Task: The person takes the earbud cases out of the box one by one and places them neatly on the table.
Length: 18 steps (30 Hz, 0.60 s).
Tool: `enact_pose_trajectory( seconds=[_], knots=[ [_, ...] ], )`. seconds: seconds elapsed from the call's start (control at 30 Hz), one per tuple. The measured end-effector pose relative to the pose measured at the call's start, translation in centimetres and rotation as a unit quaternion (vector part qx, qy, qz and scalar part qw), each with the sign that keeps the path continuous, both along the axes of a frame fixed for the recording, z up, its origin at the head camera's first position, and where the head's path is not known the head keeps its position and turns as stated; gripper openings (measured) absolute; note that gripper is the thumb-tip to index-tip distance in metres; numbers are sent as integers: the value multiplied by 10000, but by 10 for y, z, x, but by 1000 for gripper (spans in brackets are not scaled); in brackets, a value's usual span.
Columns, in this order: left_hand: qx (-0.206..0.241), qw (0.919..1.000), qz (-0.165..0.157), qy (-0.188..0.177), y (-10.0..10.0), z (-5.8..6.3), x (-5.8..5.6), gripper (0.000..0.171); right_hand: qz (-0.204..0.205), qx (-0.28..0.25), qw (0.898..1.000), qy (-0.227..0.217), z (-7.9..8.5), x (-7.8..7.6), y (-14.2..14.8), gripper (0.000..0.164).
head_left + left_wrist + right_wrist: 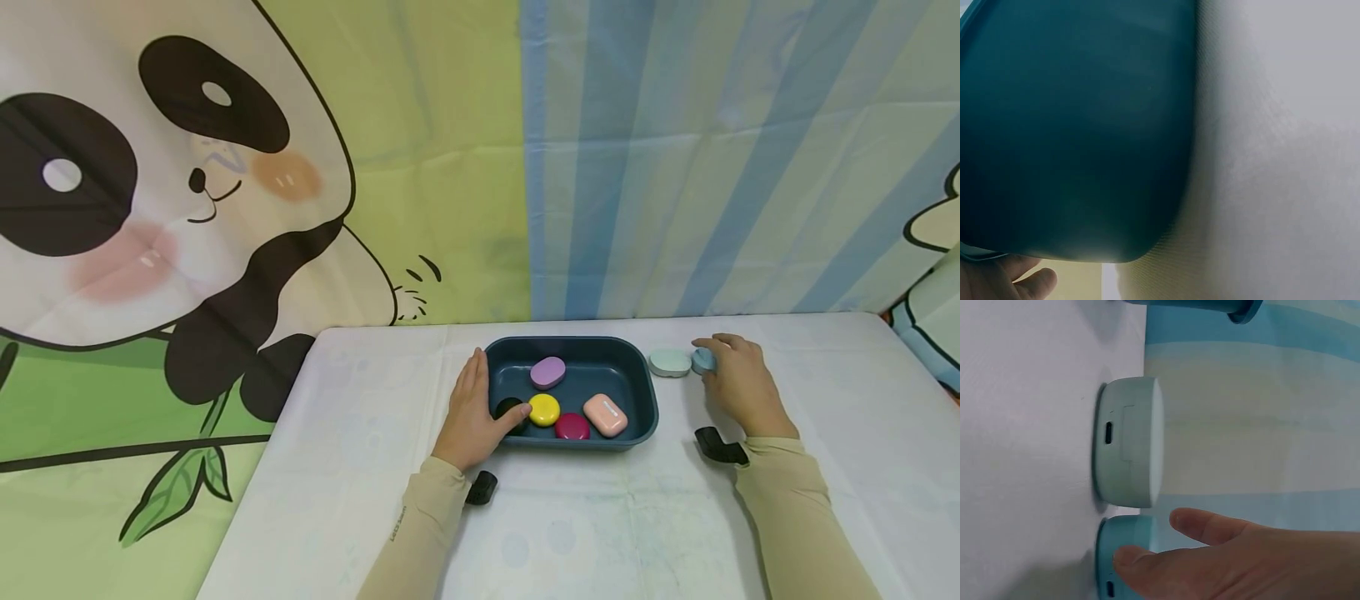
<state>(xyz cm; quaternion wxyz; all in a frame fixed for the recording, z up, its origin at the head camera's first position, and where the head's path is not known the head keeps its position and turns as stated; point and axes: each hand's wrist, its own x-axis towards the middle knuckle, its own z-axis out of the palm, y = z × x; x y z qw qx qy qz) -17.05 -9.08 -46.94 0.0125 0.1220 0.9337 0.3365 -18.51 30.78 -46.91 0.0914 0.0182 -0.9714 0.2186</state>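
Observation:
My left hand (pixel 470 421) holds the left end of a dark blue tray (pixel 637 433), fingers along its outer side and thumb over the rim. Inside lie small earbud cases: a lilac one (pixel 548 372), a yellow one (pixel 543 410), a crimson one (pixel 572 427), a pink one (pixel 606 415) and a black one (pixel 508 407) partly under the thumb. Right of the tray, my right hand (pixel 742 383) pinches a blue earbud case (pixel 1116 532), thumb across its front. Beside it sits a mint earbud case (pixel 1125 444), its charging port showing.
A white cloth covers the table (pixel 570 525). Behind its back edge hangs a curtain (pixel 675 167) with a panda print and blue stripes. Black wrist devices (pixel 720 446) sit under both wrists.

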Motion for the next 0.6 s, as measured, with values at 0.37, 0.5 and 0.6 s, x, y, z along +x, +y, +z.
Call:
enact_pose_trajectory(
  seconds=[0.37,0.5,0.6],
  knots=[
    [-17,10000,2,6,-1,-1,0,110,275,149,9983,501,26,8,-23,45],
    [-2,10000,-4,19,-1,-1,0,111,329,195,9978,544,35,11,-34,45],
    [2,10000,-5,6,0,0,0,111,431,255,9968,620,39,13,-41,45]
  ],
)
